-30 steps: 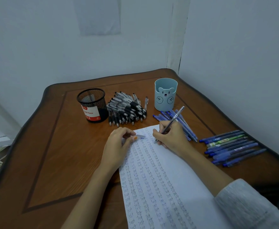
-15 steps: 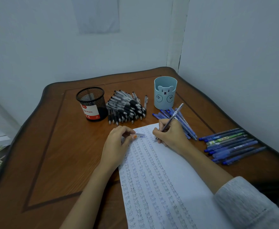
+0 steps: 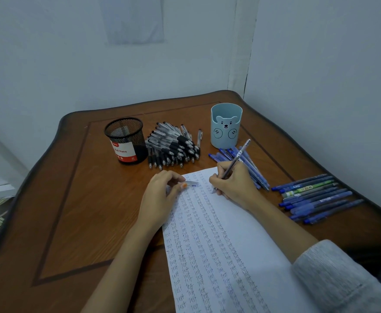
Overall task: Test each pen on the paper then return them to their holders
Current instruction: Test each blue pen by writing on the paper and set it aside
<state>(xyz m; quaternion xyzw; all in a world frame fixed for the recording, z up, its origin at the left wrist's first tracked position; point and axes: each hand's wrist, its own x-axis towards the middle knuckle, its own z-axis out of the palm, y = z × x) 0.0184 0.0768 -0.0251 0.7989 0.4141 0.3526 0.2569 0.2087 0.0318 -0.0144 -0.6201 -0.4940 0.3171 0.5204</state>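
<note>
Head view: at mid-frame the right hand [image 3: 232, 184] grips a pen [image 3: 237, 158], its tip touching the paper [image 3: 241, 233] near the top edge. The left hand [image 3: 160, 199] pinches a small cap [image 3: 190, 184] at the sheet's left edge. Higher up stand a mesh holder [image 3: 126, 141] and a bear holder [image 3: 226, 126].

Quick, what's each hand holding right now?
Left hand: pinching a pen cap at the edge of the paper.
Right hand: gripping a pen, tip on the paper.
</note>
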